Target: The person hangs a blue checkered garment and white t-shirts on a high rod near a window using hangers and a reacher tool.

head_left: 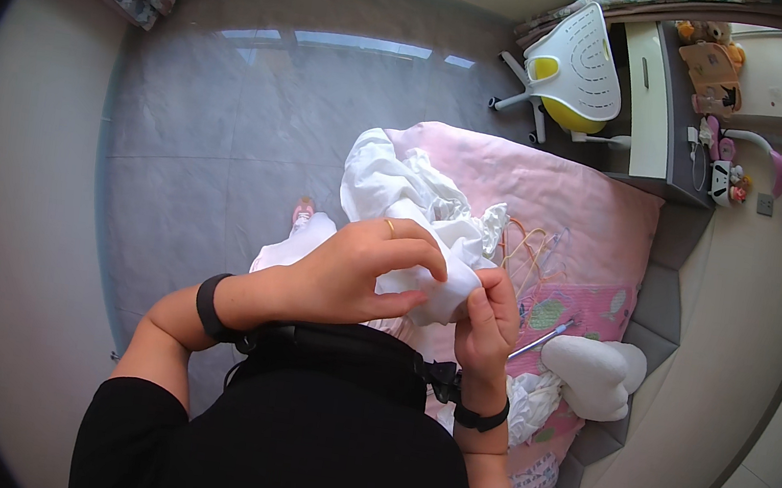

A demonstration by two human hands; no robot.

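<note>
In front of me a white ruffled cloth [389, 185], which looks like a garment, lies bunched over the near left side of a pink bed [538, 179]. My right hand [491, 324] pinches its edge between thumb and fingers. Just left of that, my left hand [373, 266] arches over the cloth with thumb and index finger apart and nothing visible between them. Several thin orange and clear hangers [527, 247] rest on the bed beyond my right hand.
A white cushion [589, 374], a thin metallic rod [541, 339] and another white cloth [533, 401] lie on the bed at right. Grey padded panels [656, 297] border it. A white desk chair [582, 67] and a desk [649, 100] stand at the far right.
</note>
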